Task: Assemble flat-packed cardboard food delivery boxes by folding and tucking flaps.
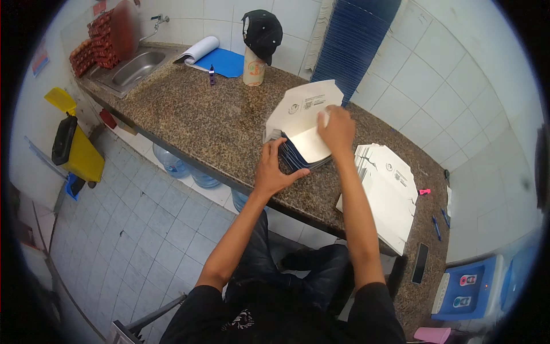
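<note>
Small dark print, an emblem and a square code mark the raised white panel of the folded cartons [312,147], nested in a stack on the speckled desk [189,109]; similar marks show on the flat cartons [384,203] to the right. The left hand's [274,172] grip is spread, thumb and fingers apart, against the stack's near-left corner. The right hand [338,131] curls at the panel; whether its grip is clamped I cannot tell. A white cylinder [253,70] with orange print carries a black cap [262,34].
</note>
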The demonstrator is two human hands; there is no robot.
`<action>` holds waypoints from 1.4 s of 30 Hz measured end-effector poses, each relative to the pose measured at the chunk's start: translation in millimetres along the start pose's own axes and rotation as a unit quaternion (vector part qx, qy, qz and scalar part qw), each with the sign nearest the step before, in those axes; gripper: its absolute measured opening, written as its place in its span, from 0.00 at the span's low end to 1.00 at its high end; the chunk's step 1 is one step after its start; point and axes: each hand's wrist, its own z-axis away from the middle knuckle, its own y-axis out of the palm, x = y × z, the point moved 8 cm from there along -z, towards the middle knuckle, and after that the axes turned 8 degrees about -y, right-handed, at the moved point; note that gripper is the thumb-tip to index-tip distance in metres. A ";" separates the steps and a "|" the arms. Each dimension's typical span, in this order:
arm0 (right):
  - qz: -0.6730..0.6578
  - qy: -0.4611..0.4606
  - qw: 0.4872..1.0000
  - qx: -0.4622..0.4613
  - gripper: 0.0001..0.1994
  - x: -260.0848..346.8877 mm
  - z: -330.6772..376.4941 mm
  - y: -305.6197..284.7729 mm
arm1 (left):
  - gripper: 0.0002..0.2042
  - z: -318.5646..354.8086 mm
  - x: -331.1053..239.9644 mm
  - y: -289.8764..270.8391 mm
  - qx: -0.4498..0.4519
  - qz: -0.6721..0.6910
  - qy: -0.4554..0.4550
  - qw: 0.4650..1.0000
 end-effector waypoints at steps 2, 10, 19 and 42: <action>-0.053 0.182 0.966 0.176 0.26 -61.4 1.0 39.2 | 0.44 -3.5 2.8 2.8 -0.007 0.068 -0.026 0.997; -0.235 0.261 0.916 0.196 0.31 -91.4 40.2 99.2 | 0.24 -74.3 38.3 -0.7 -0.012 0.075 -0.091 0.993; -0.200 0.260 0.936 0.128 0.22 -82.2 42.2 76.8 | 0.19 -87.5 42.3 7.3 0.048 0.138 -0.104 0.984; 0.238 0.442 0.865 0.008 0.23 -220.7 343.1 -219.8 | 0.27 -70.4 31.2 -2.5 -0.253 0.066 -0.110 0.959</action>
